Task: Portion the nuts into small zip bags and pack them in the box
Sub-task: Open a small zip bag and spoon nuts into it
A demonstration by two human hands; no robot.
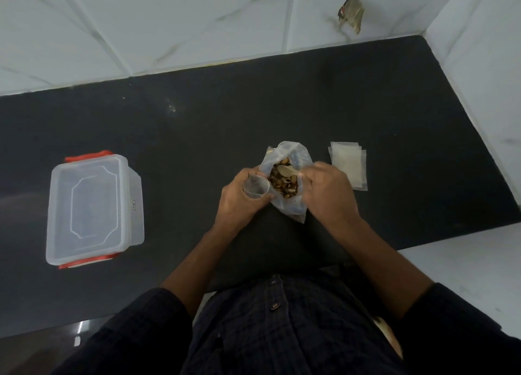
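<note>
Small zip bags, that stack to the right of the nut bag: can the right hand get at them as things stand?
Probably yes: the small zip bags lie uncovered just beyond the right hand, but its fingers grip the nut bag.

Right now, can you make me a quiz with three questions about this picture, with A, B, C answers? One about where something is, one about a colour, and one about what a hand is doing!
1. Where is the box?
A. Left of the hands
B. Right of the hands
C. On the wall

2. What colour are the box clips?
A. Blue
B. Red-orange
C. Green

3. What is the left hand doing?
A. Lying flat on the counter
B. Holding a small clear cup
C. Pointing at the wall

Answers:
1 A, the box sits on the dark counter, far left.
2 B, both clips look red-orange.
3 B, its fingers wrap the small clear cup beside the bag of nuts.
</note>
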